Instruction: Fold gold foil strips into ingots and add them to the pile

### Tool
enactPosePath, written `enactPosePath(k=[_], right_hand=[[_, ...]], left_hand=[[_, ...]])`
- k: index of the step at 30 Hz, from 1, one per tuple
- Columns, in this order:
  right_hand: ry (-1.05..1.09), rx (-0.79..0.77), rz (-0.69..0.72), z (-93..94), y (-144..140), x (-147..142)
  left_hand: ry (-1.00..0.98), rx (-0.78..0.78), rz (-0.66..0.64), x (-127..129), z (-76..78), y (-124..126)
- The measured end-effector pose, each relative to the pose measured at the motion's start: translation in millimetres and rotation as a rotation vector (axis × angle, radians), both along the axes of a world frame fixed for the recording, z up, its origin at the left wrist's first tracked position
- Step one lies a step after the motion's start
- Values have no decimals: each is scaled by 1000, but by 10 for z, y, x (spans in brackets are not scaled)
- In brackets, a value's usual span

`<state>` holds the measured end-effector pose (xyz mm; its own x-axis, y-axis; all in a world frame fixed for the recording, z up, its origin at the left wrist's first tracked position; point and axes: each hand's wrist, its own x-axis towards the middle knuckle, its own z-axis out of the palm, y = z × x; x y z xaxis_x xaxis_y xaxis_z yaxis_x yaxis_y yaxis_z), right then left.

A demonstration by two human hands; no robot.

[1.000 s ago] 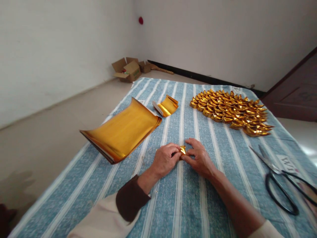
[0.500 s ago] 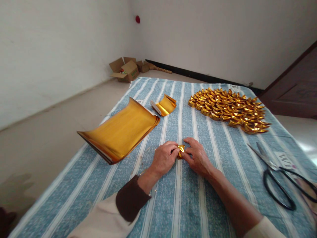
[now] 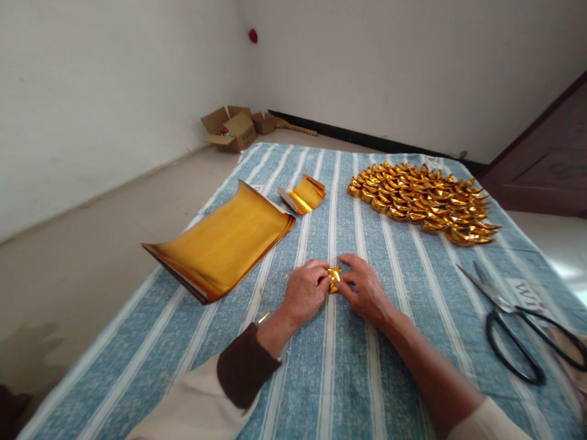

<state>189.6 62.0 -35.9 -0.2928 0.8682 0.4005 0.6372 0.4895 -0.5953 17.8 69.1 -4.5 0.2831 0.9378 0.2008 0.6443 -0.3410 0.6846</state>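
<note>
both hands meet at the near middle of the striped cloth (image 3: 389,366): the left hand (image 3: 303,292) and right hand (image 3: 367,292) each close a fingertip grip on one small gold foil piece (image 3: 334,278), pinched from opposite sides so it holds its fold. the gold foil stack (image 3: 224,241) lies left, the folded gold ingots (image 3: 424,200) far right, and the scissors (image 3: 518,327) right.

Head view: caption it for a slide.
Left hand and right hand pinch a small gold foil piece on a striped cloth, beside gold sheets, folded ingots and scissors.
</note>
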Motion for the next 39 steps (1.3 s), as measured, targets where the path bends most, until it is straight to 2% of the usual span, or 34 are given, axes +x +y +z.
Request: enactPosePath(k=[10, 15, 18, 23, 26, 30, 36, 39], right_hand=[[-2, -20, -9, 12, 2, -8], [-1, -28, -3, 4, 13, -5], [-5, -29, 6, -8, 22, -1], [4, -3, 1, -42, 20, 1], [2, 10, 2, -56, 13, 1], [-2, 14, 13, -61, 4, 9], [33, 4, 49, -49, -10, 20], [60, -7, 58, -28, -18, 23]], left_hand=[[-70, -43, -34, -51, 53, 15], [-104, -5, -14, -111, 73, 93], [-18, -6, 36, -129, 101, 130], [244, -88, 65, -60, 196, 128], [279, -138, 54, -12, 228, 155], [122, -190, 54, 14, 206, 221], [-312, -603, 116, 35, 216, 172], [-461, -724, 182, 37, 274, 117]])
